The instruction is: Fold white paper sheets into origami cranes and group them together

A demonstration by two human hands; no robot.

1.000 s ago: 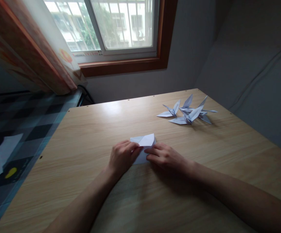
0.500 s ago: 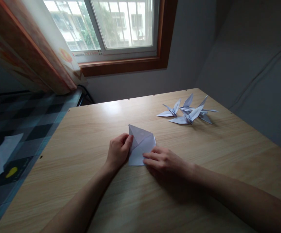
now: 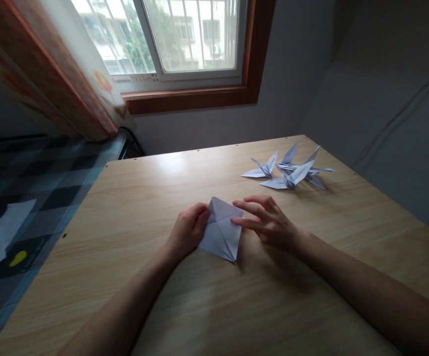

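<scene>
A folded white paper square with creases across it is held just over the wooden table, one corner pointing toward me. My left hand pinches its left edge between thumb and curled fingers. At the paper's right edge is my right hand, its fingers spread and the tips at or close to the paper; whether they touch it I cannot tell. Several folded paper cranes stand together farther back on the right.
On the left, a bed with a checked cover adjoins the table, with white paper sheets lying on it. A window and a curtain are behind. A cable runs along the right wall.
The paper has turned, so that a corner points toward me and its creased face shows. My right hand has lifted off its lower part, moved up and right, and spread its fingers.
</scene>
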